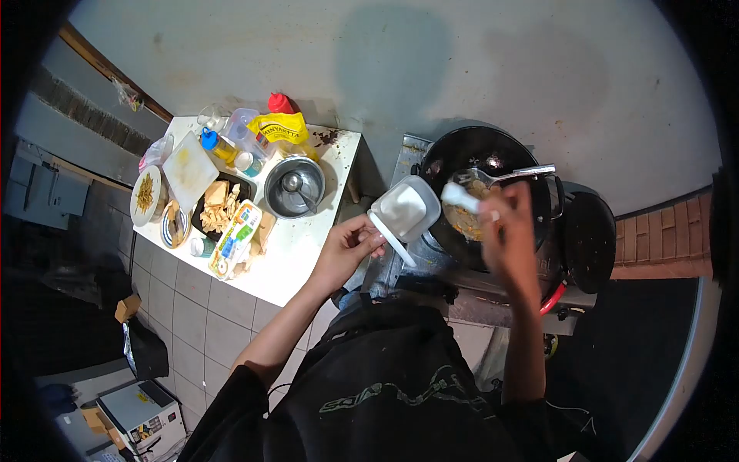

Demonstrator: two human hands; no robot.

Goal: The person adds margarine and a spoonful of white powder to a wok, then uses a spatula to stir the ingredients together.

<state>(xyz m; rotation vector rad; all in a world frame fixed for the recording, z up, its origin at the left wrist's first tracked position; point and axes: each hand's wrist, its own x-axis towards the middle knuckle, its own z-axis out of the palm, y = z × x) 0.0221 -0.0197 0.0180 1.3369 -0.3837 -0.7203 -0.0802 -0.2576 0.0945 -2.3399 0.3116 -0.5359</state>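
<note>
Left hand (350, 248) grips the tilted tub (408, 208) near the stove's (406, 156) left edge, right hand (506, 231) a blurred white utensil (459, 197) over the wok (462, 146); a slack grip could spill either.

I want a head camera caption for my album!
Left hand holds a clear tub; right hand holds a blurred white utensil over a wok.

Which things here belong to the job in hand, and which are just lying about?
Seemingly in use:
plastic container in left hand
white utensil in right hand
black wok with metal utensil

Seemingly just lying about:
steel pot
white cutting board
yellow packet
blue-capped bottle
</note>
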